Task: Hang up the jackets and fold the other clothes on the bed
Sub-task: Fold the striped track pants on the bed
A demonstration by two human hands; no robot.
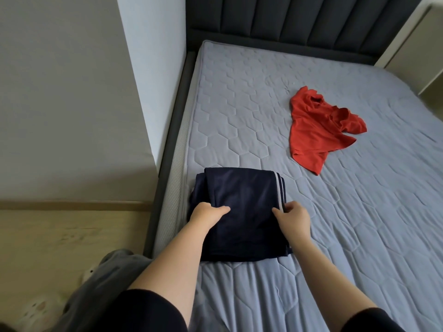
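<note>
Head view: folded navy garment (242, 200), white side stripes, lies at the mattress (239, 104) left edge — left hand (208, 212) grips its left side, fingers curled into the cloth; right hand (293, 215) pinches the striped edge. Crumpled red T-shirt (318, 125) lies mid-mattress, well apart.

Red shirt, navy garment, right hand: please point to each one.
red shirt (316, 130), head view, its flat body
navy garment (242, 192), head view, its folded top layer
right hand (296, 218), head view, back of hand

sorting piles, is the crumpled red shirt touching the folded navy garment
Apart. The head view shows bare grey quilted mattress between the crumpled red shirt and the folded navy white-striped garment.
</note>
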